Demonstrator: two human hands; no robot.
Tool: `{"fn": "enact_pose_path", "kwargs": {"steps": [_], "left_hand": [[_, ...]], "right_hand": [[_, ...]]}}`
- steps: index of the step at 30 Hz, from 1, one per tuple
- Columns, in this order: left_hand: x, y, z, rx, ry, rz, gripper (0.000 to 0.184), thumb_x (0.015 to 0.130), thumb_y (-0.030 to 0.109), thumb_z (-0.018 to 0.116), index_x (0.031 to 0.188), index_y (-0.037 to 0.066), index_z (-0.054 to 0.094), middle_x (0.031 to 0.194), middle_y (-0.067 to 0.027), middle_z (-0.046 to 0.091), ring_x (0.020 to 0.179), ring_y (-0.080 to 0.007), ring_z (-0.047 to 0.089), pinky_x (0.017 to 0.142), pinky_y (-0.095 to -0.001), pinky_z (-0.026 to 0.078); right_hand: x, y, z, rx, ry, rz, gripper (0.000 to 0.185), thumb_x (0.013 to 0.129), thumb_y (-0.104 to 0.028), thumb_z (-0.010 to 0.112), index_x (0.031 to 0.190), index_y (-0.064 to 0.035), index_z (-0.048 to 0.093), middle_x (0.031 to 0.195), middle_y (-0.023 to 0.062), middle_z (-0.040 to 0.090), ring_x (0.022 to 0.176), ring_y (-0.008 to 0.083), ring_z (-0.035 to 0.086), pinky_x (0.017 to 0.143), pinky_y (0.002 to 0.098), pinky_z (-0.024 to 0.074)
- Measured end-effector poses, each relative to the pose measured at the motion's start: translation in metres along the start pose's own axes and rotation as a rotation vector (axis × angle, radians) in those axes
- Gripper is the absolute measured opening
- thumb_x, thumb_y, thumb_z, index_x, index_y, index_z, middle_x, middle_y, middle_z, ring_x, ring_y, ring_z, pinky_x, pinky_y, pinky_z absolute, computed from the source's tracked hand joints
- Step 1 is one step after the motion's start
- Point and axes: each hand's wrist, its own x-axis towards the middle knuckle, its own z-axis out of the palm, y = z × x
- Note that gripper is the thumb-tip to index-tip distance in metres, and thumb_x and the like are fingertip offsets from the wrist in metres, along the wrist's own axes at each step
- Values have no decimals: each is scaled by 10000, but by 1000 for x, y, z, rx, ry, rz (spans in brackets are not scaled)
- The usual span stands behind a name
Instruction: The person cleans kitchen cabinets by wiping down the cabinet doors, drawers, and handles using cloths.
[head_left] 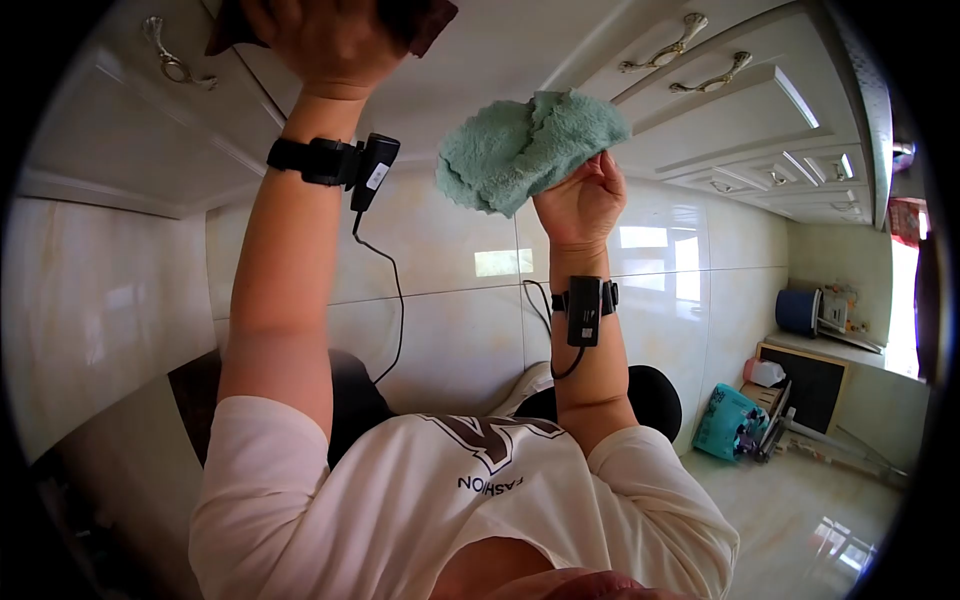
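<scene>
A crumpled, fuzzy pale-green cloth [525,152] is pinched at one edge by the right fingers [610,174], and a dark maroon cloth [432,26], partly out of view, extends either side of the left fingers [292,14].

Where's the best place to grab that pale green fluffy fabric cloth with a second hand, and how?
Probably pinch the left edge of the pale green fluffy fabric cloth between thumb and fingers, coming in from the left. The bare right hand holds the cloth at its lower right, and the soft, crumpled fabric spreads leftward from there, leaving that far edge uncovered.
</scene>
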Motion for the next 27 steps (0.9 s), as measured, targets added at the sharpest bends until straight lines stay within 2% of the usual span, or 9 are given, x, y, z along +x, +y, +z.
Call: {"fn": "enact_pose_path", "kwargs": {"steps": [5, 7, 13, 18, 19, 21, 23, 25, 27], "left_hand": [[-1, 1, 0, -7, -21, -3, 459, 852, 425, 529, 889, -30, 575, 970, -250, 538, 1258, -497, 358, 1064, -677, 210], [-3, -1, 2, 3, -20, 12, 455, 845, 416, 538, 911, -31, 589, 995, -254, 543, 1250, -499, 367, 1059, -677, 216], [-1, 2, -2, -36, -18, -7, 433, 809, 330, 580, 1051, -26, 625, 1168, -267, 543, 1226, -497, 399, 1050, -664, 246], [-2, 4, -2, -139, -52, 66, 340, 772, 153, 625, 1083, 18, 644, 1235, -232, 543, 1187, -464, 462, 1056, -640, 259], [10, 25, -3, -483, 130, -253, 320, 748, 90, 629, 1062, 32, 656, 1187, -209, 574, 1134, -434, 505, 1029, -592, 314], [23, 23, -4, -816, 308, -566, 319, 724, 26, 634, 1040, 45, 668, 1139, -186, 605, 1081, -405, 548, 1003, -544, 369], [29, -8, -10, -473, 222, -37, 285, 691, -33, 635, 962, 42, 678, 1013, -136, 649, 931, -350, 602, 845, -424, 471], [52, -2, -23, -563, 276, -58, 201, 693, -42, 578, 860, 29, 664, 878, -122, 650, 788, -312, 605, 681, -351, 482], [61, -2, -42, -817, -256, -78, 136, 698, 7, 540, 782, 22, 646, 798, -146, 634, 731, -311, 612, 606, -338, 473]], "right_hand": [[-1, 31, -33, -1, 159, 64, 450, 885, -193, 433, 1302, -39, 503, 1346, 151, 512, 1267, 345, 456, 1099, 473, 327], [-8, 45, -29, 3, 71, 201, 480, 925, -279, 435, 1347, -53, 459, 1402, 158, 453, 1293, 366, 421, 1108, 516, 296], [-7, 50, 9, 19, 26, 208, 631, 923, -524, 447, 1351, -61, 449, 1437, 172, 403, 1332, 374, 363, 1111, 540, 275], [-17, 86, -24, 26, 154, 380, 456, 706, -204, 542, 1132, -41, 562, 1156, 168, 587, 1145, 353, 523, 1096, 556, 302], [-24, 99, -38, 10, 160, 474, 490, 699, -195, 561, 1158, -24, 561, 1180, 177, 590, 1151, 360, 528, 1094, 543, 315], [-33, 109, -40, -56, 194, 513, 557, 695, -191, 583, 1220, -7, 539, 1244, 187, 569, 1183, 363, 515, 1094, 515, 326], [-26, 101, -21, 8, 90, 463, 623, 714, -205, 587, 1295, 1, 491, 1317, 192, 527, 1227, 359, 490, 1098, 493, 326], [-10, 74, 2, -47, -3, 322, 647, 797, -286, 569, 1368, -21, 420, 1402, 177, 449, 1304, 358, 413, 1122, 499, 278], [-4, 50, 14, 59, 15, 165, 590, 879, -333, 498, 1386, -42, 411, 1430, 157, 424, 1343, 356, 358, 1136, 511, 241]]}}
